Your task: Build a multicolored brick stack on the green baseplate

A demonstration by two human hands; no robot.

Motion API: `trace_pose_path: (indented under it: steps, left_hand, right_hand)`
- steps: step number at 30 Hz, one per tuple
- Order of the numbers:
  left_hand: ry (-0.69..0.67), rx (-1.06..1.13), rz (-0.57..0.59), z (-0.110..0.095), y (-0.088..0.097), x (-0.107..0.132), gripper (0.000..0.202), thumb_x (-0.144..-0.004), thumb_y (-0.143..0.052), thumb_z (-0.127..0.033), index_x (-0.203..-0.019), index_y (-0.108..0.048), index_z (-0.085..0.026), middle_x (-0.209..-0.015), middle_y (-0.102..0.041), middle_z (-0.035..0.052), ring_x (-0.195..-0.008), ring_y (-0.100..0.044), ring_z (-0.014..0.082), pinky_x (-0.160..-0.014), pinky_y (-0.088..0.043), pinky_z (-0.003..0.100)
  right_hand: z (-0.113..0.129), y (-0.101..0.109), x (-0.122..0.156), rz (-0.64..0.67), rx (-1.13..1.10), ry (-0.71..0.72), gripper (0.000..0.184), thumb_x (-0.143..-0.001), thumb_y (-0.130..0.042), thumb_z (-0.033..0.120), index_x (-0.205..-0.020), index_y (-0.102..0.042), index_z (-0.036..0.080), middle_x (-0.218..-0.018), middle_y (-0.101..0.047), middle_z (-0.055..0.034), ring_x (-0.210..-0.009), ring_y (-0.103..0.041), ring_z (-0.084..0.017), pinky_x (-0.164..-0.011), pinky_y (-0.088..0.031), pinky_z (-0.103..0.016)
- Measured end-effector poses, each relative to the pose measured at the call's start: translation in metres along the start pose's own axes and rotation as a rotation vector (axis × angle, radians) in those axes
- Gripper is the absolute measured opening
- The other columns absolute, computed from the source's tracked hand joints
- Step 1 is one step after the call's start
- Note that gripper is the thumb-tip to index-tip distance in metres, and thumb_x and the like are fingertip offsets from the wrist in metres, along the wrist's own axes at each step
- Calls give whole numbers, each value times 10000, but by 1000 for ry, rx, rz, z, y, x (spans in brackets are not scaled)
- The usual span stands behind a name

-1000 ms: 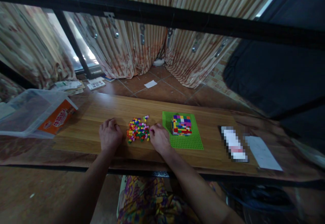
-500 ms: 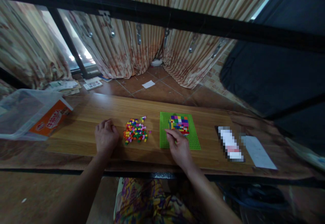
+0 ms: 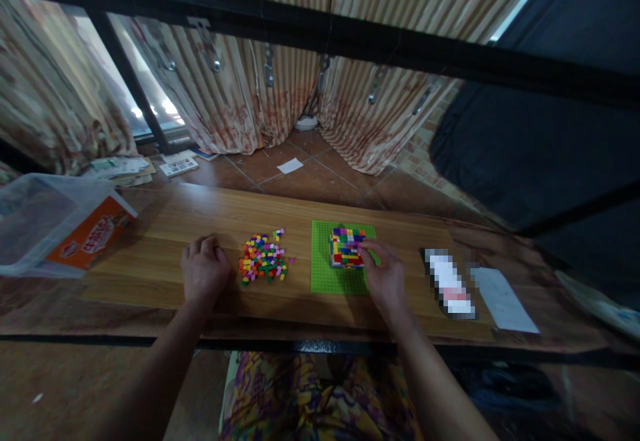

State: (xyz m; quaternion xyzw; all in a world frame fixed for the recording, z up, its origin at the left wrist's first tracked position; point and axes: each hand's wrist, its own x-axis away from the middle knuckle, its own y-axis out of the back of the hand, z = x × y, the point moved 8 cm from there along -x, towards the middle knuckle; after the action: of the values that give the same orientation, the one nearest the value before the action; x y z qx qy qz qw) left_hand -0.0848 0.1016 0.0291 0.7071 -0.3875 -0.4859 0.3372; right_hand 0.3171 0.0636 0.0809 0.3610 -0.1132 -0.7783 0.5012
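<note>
Right hand: the right hand (image 3: 387, 274) reaches in from the right, thumb and forefinger drawn narrow at the near right corner of the brick block (image 3: 344, 249); there may be a small pink brick between the tips, but the view is too coarse to be sure.
Brick block: on the green baseplate (image 3: 325, 282), toward its far side, just left of the right hand's fingertips and well to the right of the left hand (image 3: 204, 271).
Block's direction: it sits flat, studs up, a many-coloured wall facing the person; its long axis runs left to right across the board.
Left hand: palm down on the wooden tabletop (image 3: 165, 234), fingers loosely curled; whether anything is under them, I cannot tell.
Loose bricks: a mixed-colour pile (image 3: 263, 259) lies between left hand and baseplate, nearer the hand.
Hidden: the right hand covers the baseplate's right part and the block's near right corner.
Hard to make out: the phone-like object (image 3: 449, 283) at right is pixelated.
Cut off: the clear plastic bin (image 3: 30, 227), at the left edge.
</note>
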Motion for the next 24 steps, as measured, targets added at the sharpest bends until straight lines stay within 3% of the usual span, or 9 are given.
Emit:
trace_pose_path:
  steps: [4, 13, 24]
  left_hand:
    - [2, 8, -6, 0, 1, 0, 341, -868, -410, -246, -1078, -641, -109, -1154, -640, 182, -1116, -557, 322, -1002, -411, 462]
    - [30, 37, 9, 2, 0, 1, 336, -864, -417, -260, -1082, -636, -130, -1165, -622, 169, -1144, -535, 319, -1025, -398, 463]
    - [50, 37, 34, 0, 2, 1, 353, -867, -398, -266, -1090, -634, -129, -1173, -622, 169, -1138, -538, 317, -1032, -392, 455]
  right_hand:
    - [-6, -6, -2, -43, 34, 40, 203, -871, -615, 384, -846, -761, 245, -1100, -683, -83, -1068, -582, -247, -958, -450, -446]
    - [-25, -9, -3, -62, -23, -41, 187, -842, -641, 376, -829, -770, 240, -1080, -659, -79, -1016, -603, -237, -934, -461, -439]
    - [2, -11, 3, -11, 190, 242, 261, -931, -508, 279, -943, -765, 234, -1076, -659, -98, -1022, -591, -232, -920, -499, -425]
